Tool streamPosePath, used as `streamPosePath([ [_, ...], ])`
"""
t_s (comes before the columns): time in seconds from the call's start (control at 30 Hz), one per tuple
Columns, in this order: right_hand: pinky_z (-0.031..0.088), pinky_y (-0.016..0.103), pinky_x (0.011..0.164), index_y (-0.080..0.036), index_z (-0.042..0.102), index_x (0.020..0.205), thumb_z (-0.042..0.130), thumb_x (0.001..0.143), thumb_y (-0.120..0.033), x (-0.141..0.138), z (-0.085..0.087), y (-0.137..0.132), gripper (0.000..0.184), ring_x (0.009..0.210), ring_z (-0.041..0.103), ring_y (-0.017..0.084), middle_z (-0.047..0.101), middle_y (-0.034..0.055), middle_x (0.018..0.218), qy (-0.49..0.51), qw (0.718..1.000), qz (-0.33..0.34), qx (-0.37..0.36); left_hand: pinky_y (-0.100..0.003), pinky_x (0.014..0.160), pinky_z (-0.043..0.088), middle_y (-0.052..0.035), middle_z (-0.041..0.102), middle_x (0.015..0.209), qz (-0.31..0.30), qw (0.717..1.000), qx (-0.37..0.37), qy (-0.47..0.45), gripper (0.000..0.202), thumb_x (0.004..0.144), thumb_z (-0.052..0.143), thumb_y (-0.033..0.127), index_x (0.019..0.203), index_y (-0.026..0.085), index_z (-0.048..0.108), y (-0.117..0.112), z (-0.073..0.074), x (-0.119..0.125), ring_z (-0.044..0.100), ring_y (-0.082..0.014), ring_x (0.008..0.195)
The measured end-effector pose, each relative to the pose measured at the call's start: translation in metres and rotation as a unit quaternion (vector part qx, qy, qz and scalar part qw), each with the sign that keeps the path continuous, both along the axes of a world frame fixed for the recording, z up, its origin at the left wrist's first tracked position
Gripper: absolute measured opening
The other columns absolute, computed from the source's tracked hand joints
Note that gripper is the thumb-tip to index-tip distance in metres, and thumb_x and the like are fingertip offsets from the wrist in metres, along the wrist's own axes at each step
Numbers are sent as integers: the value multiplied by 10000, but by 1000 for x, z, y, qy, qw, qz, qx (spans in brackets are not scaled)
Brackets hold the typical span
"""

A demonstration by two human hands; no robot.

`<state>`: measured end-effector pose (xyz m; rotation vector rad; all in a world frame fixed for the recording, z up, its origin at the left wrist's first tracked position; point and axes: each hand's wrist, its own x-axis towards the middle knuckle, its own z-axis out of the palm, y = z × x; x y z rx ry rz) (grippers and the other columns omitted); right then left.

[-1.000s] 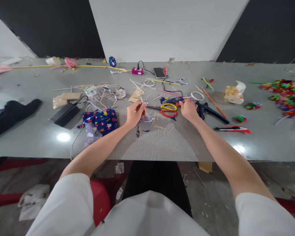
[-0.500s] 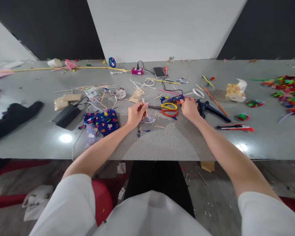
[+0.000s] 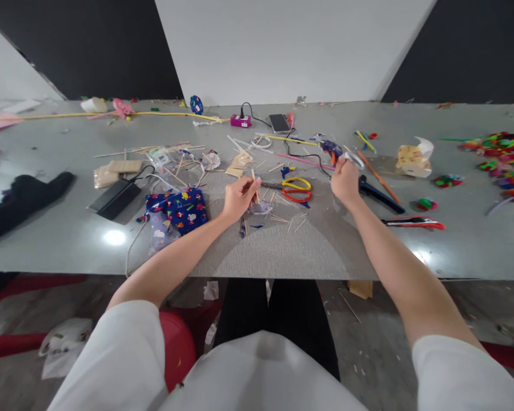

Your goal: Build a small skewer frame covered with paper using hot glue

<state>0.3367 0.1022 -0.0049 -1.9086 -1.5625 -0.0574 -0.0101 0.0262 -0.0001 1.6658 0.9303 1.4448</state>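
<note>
My left hand point(image 3: 240, 198) is closed in a pinch around a small wooden stick point(image 3: 257, 197), held nearly upright. Below it lies a scrap of pale patterned fabric point(image 3: 262, 208) among loose thin sticks point(image 3: 278, 218). My right hand point(image 3: 346, 181) is wrapped round what looks like a dark blue and orange glue gun point(image 3: 332, 149), its grip hidden by my fingers. A black cable leads toward that hand. Between both hands rest scissors point(image 3: 297, 190) with yellow and red handles. Just right of my right hand lies a dark blue handled tool point(image 3: 381, 197), partly covered.
Folded blue patterned fabric point(image 3: 186, 211) and a black box-shaped adapter point(image 3: 115, 200) lie on the left. A red utility knife point(image 3: 415, 222) lies near the right forearm. Farther back are a purple socket block point(image 3: 240, 121) and a phone point(image 3: 279, 123). Colourful fuzzy pieces point(image 3: 508, 160) pile up at far right.
My right hand has moved right and slightly up, lifting the glue gun and turning it to point away from me. My left hand keeps its pinch on the stick.
</note>
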Motion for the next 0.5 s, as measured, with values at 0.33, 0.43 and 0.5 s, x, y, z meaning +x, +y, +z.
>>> streamPosePath([
  [0.33,298,278,481,-244,554,807,633,856,-729,-9,25,-22,493,566,437,135,589,35,754,416,884,213,5,-205,412,426,37,623,551,-2,1000,4,19,458,1004,622,581,742,206,613,2,-4,-1,556,-85,406],
  [0.43,263,283,459,-250,519,773,682,816,-646,-16,37,-31,430,509,366,122,547,13,691,457,859,231,-24,-205,409,420,41,623,547,-3,1000,0,20,460,1000,626,587,738,208,610,2,-5,0,553,-84,403],
  [0.5,281,296,455,-255,512,758,658,832,-603,-19,43,-37,384,458,289,114,448,-23,592,472,847,238,-56,-204,405,412,43,620,540,-4,1000,0,22,461,999,629,585,734,208,610,3,-5,0,547,-82,399],
])
